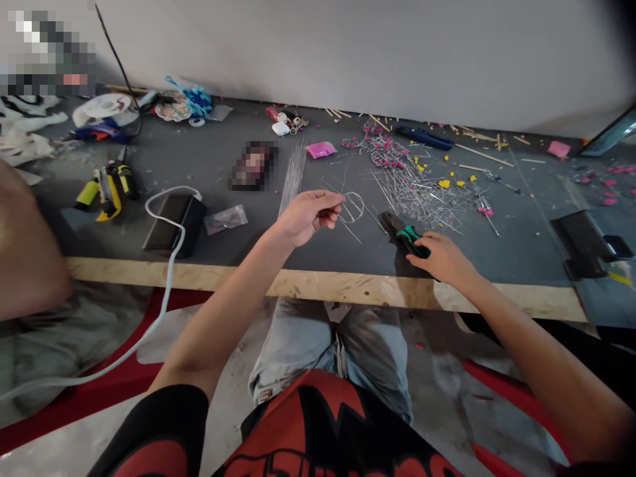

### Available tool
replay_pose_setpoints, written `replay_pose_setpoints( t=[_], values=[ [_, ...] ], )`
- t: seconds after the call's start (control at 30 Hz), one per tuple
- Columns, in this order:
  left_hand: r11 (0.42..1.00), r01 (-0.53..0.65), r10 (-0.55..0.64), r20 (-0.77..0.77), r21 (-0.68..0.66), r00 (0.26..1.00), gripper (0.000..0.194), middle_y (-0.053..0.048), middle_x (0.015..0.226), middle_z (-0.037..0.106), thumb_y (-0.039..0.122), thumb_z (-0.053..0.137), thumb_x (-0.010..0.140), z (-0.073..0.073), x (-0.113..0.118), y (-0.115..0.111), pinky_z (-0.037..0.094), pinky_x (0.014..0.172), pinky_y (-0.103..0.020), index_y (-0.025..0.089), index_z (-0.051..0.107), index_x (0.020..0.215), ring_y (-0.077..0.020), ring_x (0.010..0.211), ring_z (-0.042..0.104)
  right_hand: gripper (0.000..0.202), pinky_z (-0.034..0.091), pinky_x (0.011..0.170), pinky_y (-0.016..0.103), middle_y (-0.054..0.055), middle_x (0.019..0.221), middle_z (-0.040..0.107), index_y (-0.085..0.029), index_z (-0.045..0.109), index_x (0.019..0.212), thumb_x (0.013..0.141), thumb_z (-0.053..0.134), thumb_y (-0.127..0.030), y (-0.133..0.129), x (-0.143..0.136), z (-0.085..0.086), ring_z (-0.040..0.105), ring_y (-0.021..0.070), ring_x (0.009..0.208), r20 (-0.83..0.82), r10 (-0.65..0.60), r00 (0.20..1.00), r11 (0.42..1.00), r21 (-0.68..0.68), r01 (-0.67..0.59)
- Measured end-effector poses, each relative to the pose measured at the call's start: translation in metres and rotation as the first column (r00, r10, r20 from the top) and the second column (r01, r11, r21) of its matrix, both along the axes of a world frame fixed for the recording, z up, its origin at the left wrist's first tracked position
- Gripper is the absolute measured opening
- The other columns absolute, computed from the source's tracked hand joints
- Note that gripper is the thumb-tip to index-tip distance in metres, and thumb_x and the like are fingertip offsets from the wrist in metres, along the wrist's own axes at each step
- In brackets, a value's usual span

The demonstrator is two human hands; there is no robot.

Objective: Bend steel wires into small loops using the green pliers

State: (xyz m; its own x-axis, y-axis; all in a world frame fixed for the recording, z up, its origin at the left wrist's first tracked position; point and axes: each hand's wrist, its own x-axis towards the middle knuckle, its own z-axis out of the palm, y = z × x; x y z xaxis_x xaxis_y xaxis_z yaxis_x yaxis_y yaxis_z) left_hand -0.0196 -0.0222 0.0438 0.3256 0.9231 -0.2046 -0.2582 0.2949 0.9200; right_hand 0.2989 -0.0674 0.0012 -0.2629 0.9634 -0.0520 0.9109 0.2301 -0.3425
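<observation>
My left hand [314, 215] is closed in a pinch on a thin wire bent into a loop [362, 211], held just above the table. The loop points to the right of my fingertips, with a few loose wires lying under and around it. On the right, my right hand [443, 260] has its fingers on the green handles of pliers [408, 233]. The pliers' dark jaws point up and left. Beyond them spreads a pile of cut wires [422, 192], and a bundle of straight wires [295, 173] lies behind my left hand.
A black box with a white cable [166, 228] and a small plastic bag [226, 219] lie left of my forearm. Yellow-handled tools [109, 189] are farther left. At the back are a pink packet [320, 150] and wire pieces with pink bits [382, 149]. Another person's arm [30, 245] is at the left.
</observation>
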Motion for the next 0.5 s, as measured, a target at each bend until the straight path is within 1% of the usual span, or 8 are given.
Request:
replay_pose_setpoints(
  t=[0.03,0.07,0.1,0.17,0.23,0.33,0.4,0.5],
  values=[
    [1.0,-0.001,0.001,-0.001,-0.01,1.0,0.012,-0.002,0.067,0.058,0.023,0.065,0.076,0.003,-0.001,-0.003,0.044,0.044,-0.016,0.012,0.062,0.073,-0.0044,0.05,0.051,0.017,0.039,0.076,0.038,0.012,0.093,0.06,-0.019,0.063,0.076,0.07,0.063,-0.035,0.0,-0.003,0.005,0.056,0.0271,0.084,0.002,-0.032,0.999,0.999,-0.014,0.032],
    [1.0,-0.004,0.003,-0.008,-0.016,1.0,0.012,-0.002,0.066,0.058,0.023,0.064,0.076,0.006,-0.003,-0.006,0.044,0.043,-0.016,0.012,0.062,0.074,-0.0043,0.049,0.051,0.014,0.039,0.071,0.036,0.01,0.085,0.061,-0.019,0.064,0.073,0.069,0.062,-0.033,0.0,-0.006,0.01,0.056,0.0249,0.077,-0.012,-0.075,0.997,0.995,-0.063,0.074],
    [1.0,-0.006,0.005,-0.022,-0.018,1.0,0.012,-0.002,0.066,0.058,0.023,0.064,0.076,0.009,-0.004,-0.009,0.044,0.043,-0.016,0.012,0.063,0.075,-0.0043,0.049,0.051,0.014,0.038,0.065,0.034,0.007,0.076,0.061,-0.02,0.064,0.072,0.069,0.061,-0.034,-0.002,-0.008,0.016,0.055,0.0222,0.069,-0.042,-0.125,0.991,0.981,-0.152,0.118],
    [1.0,-0.013,0.013,-0.062,-0.01,0.998,0.012,-0.002,0.065,0.057,0.023,0.064,0.076,0.015,-0.008,-0.014,0.044,0.042,-0.018,0.011,0.063,0.076,-0.0045,0.047,0.051,0.018,0.036,0.055,0.03,0.002,0.063,0.059,-0.021,0.065,0.073,0.07,0.057,-0.037,-0.011,-0.014,0.025,0.053,0.018,0.057,-0.149,-0.235,0.96,0.911,-0.377,0.164],
    [1.0,-0.02,0.02,-0.093,0.002,0.995,0.012,-0.002,0.064,0.057,0.023,0.064,0.076,0.02,-0.01,-0.02,0.044,0.042,-0.019,0.011,0.063,0.075,-0.0047,0.046,0.051,0.02,0.039,0.053,0.028,0.001,0.064,0.062,-0.02,0.066,0.079,0.07,0.056,-0.035,-0.025,-0.02,0.033,0.055,0.0173,0.057,-0.31,-0.321,0.895,0.84,-0.529,0.118],
    [1.0,-0.02,0.019,-0.101,-0.003,0.995,0.012,-0.002,0.062,0.056,0.022,0.063,0.076,0.028,-0.011,-0.027,0.044,0.041,-0.02,0.011,0.062,0.072,-0.0048,0.044,0.05,0.03,0.047,0.069,0.029,0.003,0.087,0.069,-0.021,0.068,0.092,0.066,0.057,-0.027,-0.052,-0.033,0.042,0.063,0.0208,0.079,-0.523,-0.379,0.764,0.79,-0.613,-0.027],
    [1.0,-0.014,0.012,-0.093,-0.021,0.996,0.012,-0.002,0.062,0.056,0.022,0.063,0.076,0.032,-0.01,-0.031,0.043,0.04,-0.02,0.011,0.062,0.071,-0.0046,0.043,0.049,0.038,0.047,0.08,0.033,0.004,0.098,0.069,-0.021,0.068,0.1,0.063,0.059,-0.024,-0.07,-0.042,0.047,0.062,0.0247,0.093,-0.584,-0.362,0.727,0.76,-0.636,-0.132],
    [1.0,0.001,-0.003,-0.092,-0.024,0.996,0.012,-0.002,0.062,0.056,0.021,0.063,0.076,0.037,-0.007,-0.036,0.043,0.039,-0.02,0.012,0.061,0.068,-0.0047,0.043,0.049,0.044,0.043,0.094,0.039,0.004,0.107,0.067,-0.025,0.067,0.106,0.062,0.063,-0.021,-0.091,-0.051,0.053,0.057,0.0275,0.108,-0.648,-0.302,0.699,0.782,-0.588,-0.208]
  ],
)
